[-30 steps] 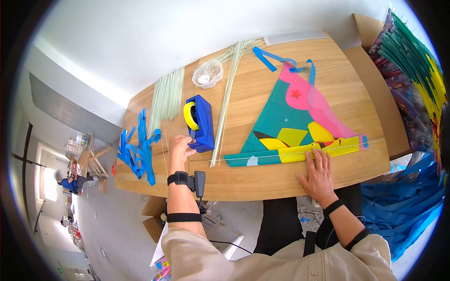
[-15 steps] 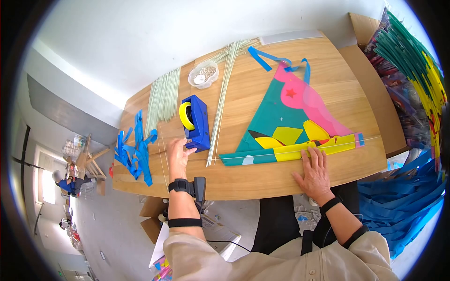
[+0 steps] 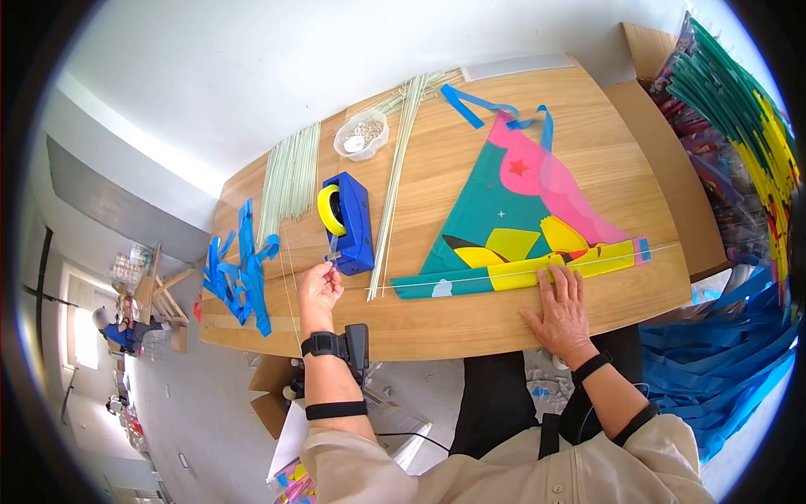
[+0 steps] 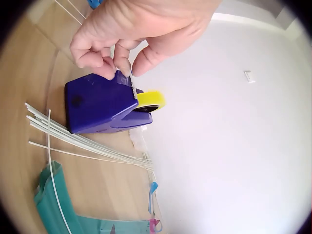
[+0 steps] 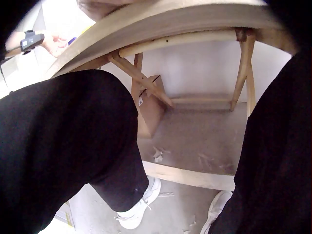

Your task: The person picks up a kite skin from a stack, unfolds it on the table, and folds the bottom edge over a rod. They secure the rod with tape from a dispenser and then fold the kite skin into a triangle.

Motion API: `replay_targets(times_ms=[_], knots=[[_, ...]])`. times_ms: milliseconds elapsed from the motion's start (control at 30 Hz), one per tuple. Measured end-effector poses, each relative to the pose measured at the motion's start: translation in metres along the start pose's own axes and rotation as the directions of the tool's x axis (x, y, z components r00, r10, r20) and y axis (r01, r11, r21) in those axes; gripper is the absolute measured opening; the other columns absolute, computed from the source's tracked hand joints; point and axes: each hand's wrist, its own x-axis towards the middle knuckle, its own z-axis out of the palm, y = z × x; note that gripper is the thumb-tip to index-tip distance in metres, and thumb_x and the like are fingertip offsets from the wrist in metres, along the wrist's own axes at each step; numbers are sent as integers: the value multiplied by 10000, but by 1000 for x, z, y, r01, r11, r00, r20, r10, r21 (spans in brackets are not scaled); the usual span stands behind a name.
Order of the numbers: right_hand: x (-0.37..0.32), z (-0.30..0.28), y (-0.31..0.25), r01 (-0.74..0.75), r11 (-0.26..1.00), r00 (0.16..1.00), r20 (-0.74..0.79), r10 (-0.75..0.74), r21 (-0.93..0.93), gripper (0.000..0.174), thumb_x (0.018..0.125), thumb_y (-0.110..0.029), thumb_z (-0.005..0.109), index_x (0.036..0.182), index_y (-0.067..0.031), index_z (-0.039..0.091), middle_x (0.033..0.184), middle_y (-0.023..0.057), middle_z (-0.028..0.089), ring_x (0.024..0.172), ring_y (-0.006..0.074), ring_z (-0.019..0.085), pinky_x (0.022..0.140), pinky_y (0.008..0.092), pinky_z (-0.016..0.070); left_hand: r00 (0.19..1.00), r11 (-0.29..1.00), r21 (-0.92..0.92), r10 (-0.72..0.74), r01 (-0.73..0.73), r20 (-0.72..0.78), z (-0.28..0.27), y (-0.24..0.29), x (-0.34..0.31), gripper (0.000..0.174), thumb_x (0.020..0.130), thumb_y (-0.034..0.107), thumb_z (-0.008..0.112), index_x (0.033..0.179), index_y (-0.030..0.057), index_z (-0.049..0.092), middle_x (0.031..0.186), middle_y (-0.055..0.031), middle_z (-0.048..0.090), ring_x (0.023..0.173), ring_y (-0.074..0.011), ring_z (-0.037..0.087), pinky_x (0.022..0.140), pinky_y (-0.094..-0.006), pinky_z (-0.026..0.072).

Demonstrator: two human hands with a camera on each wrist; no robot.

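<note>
My left hand (image 3: pixel 320 290) is just in front of a blue tape dispenser (image 3: pixel 351 223) that carries a yellow-cored roll (image 3: pixel 331 211). In the left wrist view, thumb and fingertips pinch the end of a strip of clear tape (image 4: pixel 124 79) right at the cutter teeth. My right hand (image 3: pixel 564 312) rests with straight fingers on the folded lower edge of a triangular teal, pink and yellow kite sail (image 3: pixel 478 218). A thin white rod (image 3: pixel 470 278) runs along that folded edge, under the right fingers. In the right wrist view, only a bit of the right hand (image 5: pixel 105 7) shows.
Blue ribbon strips (image 3: pixel 243 277) lie at the table's left. Thin pale rods (image 3: pixel 290 181) lie behind them, with more rods (image 3: pixel 399 176) right of the dispenser. A clear bowl (image 3: pixel 361 136) of small parts stands at the back. A cardboard box (image 3: pixel 672 168) is beyond the right edge.
My left hand has drawn back slightly from the dispenser's front toward my body, with its fingers more curled. My right hand stays on the kite's folded edge.
</note>
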Motion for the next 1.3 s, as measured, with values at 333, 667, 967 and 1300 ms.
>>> replay_targets(times_ms=[333,667,967,1300], knots=[[0,-3,0,4,1000,1000,3,-4,3,690,821,-422,583,1344,-19,385,1365,175,339,1317,348,263,1121,489,127,999,996,-88,-21,25,42,-4,-3,0,117,832,48,599,749,57,517,616,-36,497,533,-135,474,500,-273,377],[0,-3,2,0,1000,1000,11,0,0,692,824,-418,573,1349,-11,380,1363,185,349,1320,349,262,1121,493,121,999,977,-211,-44,43,2,-11,-56,16,94,864,77,592,809,41,524,648,-24,486,558,-136,479,514,-281,374],[0,0,2,3,1000,1000,-3,-3,30,695,815,-413,585,1344,-8,386,1361,185,351,1319,345,266,1119,498,122,983,990,-30,135,-140,-128,-5,-23,-3,203,710,245,674,824,105,580,738,0,483,645,-143,456,622,-312,361],[0,-3,1,-1,1000,1000,10,1,20,687,823,-417,582,1344,-15,383,1359,180,348,1317,341,266,1118,500,122,995,960,-263,75,-90,-68,4,-24,-1,133,744,151,618,759,60,523,734,-48,534,650,-179,490,602,-326,387]])
